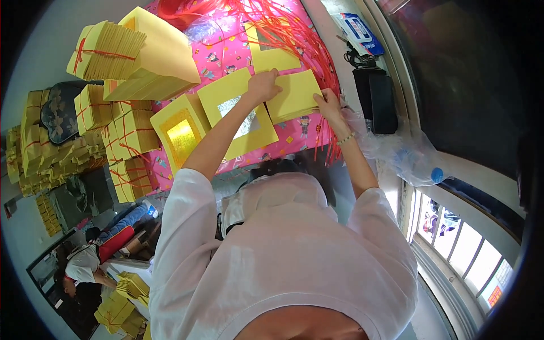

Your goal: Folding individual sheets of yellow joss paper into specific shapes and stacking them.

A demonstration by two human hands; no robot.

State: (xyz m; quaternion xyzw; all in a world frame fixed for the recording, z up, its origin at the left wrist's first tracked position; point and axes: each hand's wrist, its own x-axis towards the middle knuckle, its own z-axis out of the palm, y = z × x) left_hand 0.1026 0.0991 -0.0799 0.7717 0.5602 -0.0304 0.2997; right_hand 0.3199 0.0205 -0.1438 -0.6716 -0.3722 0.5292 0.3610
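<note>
On a pink, patterned tablecloth (283,131), my two bare hands met at a plain yellow paper stack (296,97). My right hand (329,106) pinched its right edge, thumb on top, a beaded bracelet (346,138) around the wrist. My left hand (264,86) lay at the stack's upper left corner, fingers curled; whether they gripped it, I could not tell. My left forearm crossed above yellow paper with a silver square (245,126). Left of that lay a pile with a gold square (182,136); red strings (317,54) trailed beyond the plain stack.
</note>
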